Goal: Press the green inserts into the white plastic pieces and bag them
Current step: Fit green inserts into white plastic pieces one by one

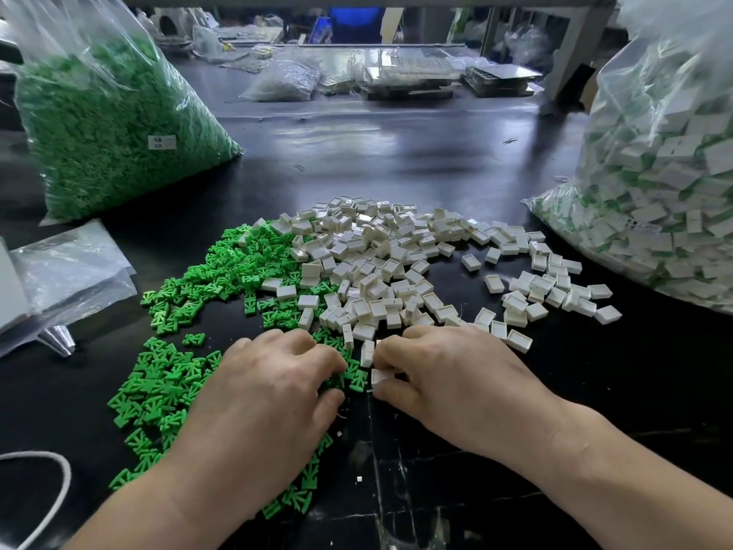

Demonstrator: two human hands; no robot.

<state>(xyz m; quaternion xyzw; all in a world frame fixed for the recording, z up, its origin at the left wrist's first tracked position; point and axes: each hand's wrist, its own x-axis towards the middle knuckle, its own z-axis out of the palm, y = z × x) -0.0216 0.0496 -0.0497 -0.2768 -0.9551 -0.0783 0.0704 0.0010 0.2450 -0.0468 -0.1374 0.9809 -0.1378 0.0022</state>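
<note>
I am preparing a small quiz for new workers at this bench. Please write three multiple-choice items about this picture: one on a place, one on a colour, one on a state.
1. Where does the bag of green inserts stand?
A. far left
B. far right
C. in the near middle

2. What colour is the table top?
A. white
B. green
C. black

3. What is the right hand doing?
A. it lies flat and holds nothing
B. it pinches a white piece
C. it lifts a bag

Answers:
1 A: the bag stands at the left edge of the view.
2 C: the bare surface is dark and glossy.
3 B: its thumb and fingers are curled round the piece.
</note>
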